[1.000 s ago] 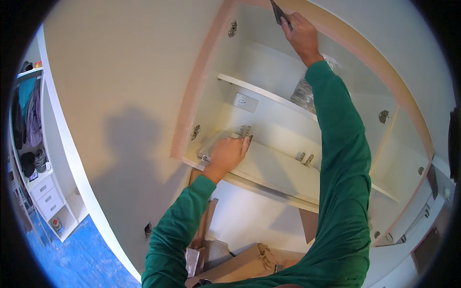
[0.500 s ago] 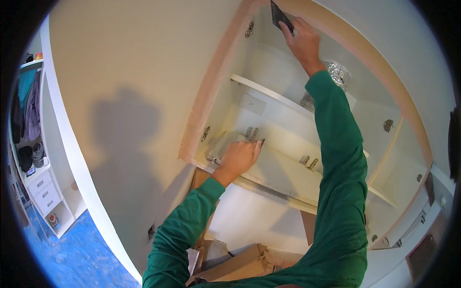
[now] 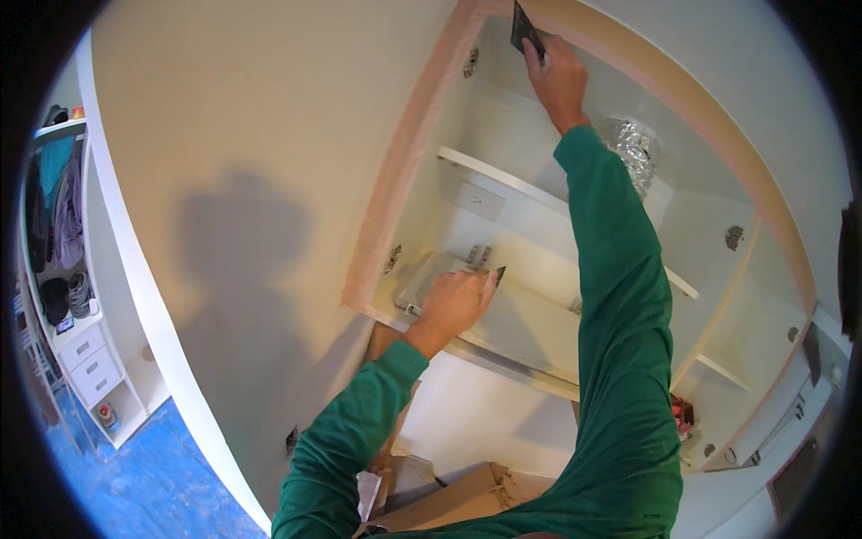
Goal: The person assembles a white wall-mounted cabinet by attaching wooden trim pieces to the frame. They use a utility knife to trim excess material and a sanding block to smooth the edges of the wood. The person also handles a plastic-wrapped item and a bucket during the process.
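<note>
My right hand (image 3: 558, 83) is raised to the top of an open wall cabinet and grips a black scraper blade (image 3: 526, 31). The blade is at the upper left corner of the pinkish-brown border (image 3: 395, 171) round the cabinet opening; whether it touches the border I cannot tell. Lower down, my left hand (image 3: 452, 304) is closed in front of the cabinet's bottom shelf. A small dark blade tip (image 3: 501, 273) sticks out past its fingers; the rest of that tool is hidden in the hand.
Inside the cabinet are a white shelf (image 3: 512, 181), a silver flexible duct (image 3: 632, 148) and metal hinges (image 3: 471, 61). Cardboard (image 3: 440, 514) lies below. At the far left, a white wardrobe (image 3: 135, 395) with clothes stands by a blue floor covering (image 3: 171, 476).
My right hand and its scraper have moved a little left against the cabinet, so more of the silver duct shows. My left hand keeps its hold. The view has shifted slightly.
</note>
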A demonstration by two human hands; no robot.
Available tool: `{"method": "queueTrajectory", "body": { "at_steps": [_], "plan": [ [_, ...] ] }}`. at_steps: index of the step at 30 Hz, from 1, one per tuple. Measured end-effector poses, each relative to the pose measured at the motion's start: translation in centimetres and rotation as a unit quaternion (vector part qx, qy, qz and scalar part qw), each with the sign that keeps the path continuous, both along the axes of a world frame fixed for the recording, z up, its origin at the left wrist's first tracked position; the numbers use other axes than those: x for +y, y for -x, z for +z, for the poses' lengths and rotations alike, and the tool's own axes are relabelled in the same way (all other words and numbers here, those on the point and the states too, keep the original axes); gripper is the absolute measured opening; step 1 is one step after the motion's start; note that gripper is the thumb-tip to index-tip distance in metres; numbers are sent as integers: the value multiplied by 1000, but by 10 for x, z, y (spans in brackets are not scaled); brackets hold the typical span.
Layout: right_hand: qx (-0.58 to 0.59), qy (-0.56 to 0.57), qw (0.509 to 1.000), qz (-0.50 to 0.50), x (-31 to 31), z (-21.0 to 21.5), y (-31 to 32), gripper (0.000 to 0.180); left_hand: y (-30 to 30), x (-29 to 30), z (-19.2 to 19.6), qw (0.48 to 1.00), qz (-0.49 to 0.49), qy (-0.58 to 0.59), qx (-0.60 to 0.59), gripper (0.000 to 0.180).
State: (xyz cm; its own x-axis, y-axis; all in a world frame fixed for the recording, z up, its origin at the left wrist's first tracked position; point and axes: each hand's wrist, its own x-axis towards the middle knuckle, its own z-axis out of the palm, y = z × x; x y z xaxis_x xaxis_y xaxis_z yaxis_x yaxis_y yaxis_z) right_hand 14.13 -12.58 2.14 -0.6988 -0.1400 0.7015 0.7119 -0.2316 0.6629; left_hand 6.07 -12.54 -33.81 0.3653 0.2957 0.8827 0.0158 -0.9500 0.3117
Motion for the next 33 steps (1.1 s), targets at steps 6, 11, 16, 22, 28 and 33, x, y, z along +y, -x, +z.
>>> {"method": "queueTrajectory", "body": {
  "at_steps": [6,11,16,22,28,33],
  "plan": [
    [-13,-4,999,30,8,3,5,18,0,0,0,999,-27,3,-23,46],
    [-29,-1,999,-26,15,11,15,18,-3,3,-1,1000,-27,4,-11,44],
    [-10,-2,999,-33,27,4,19,18,-3,4,-2,1000,-9,4,-2,44],
    [8,-15,1000,-4,30,2,9,19,-2,5,-1,999,-36,1,-36,43],
    [52,-14,998,14,38,-3,7,20,-4,5,-1,999,-28,6,-36,42],
    [91,30,995,-2,35,2,2,24,-4,3,-1,999,-36,16,-30,43]
  ]
}}
